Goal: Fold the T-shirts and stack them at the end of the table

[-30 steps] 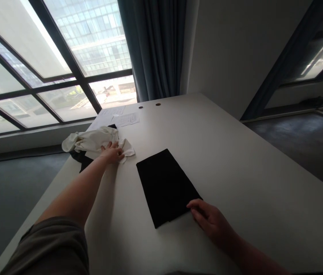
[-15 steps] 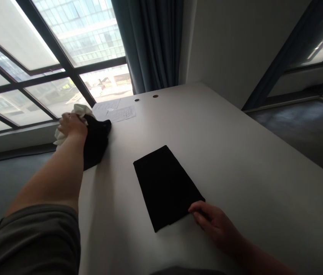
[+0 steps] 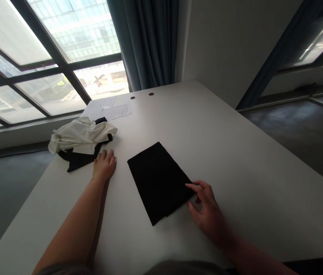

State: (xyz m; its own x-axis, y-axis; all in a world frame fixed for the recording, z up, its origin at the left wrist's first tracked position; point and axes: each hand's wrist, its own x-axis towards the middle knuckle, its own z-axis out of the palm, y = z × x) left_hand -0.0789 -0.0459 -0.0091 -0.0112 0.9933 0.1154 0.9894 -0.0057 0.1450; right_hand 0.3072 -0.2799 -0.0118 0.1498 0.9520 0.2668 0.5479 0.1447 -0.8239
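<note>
Fingers (image 3: 193, 187) of the right hand (image 3: 207, 212) are loosely spread and touch the near right corner of the folded black cloth (image 3: 158, 181), gripping nothing firmly; the thumb lies just beside the cloth's edge. That cloth lies flat as a neat rectangle on the white table (image 3: 236, 152), near its middle and turned at a slant. Across the cloth, the left hand (image 3: 104, 166) rests palm down on the table with its fingers released and flat, holding nothing, just short of a crumpled white garment (image 3: 81, 133). The white garment sits heaped on a dark garment (image 3: 77, 160) at the table's left edge. Farther off lie printed paper sheets (image 3: 109, 110) and two round cable holes (image 3: 142, 95). Behind them hang a dark curtain (image 3: 146, 42) and large windows (image 3: 35, 57).
</note>
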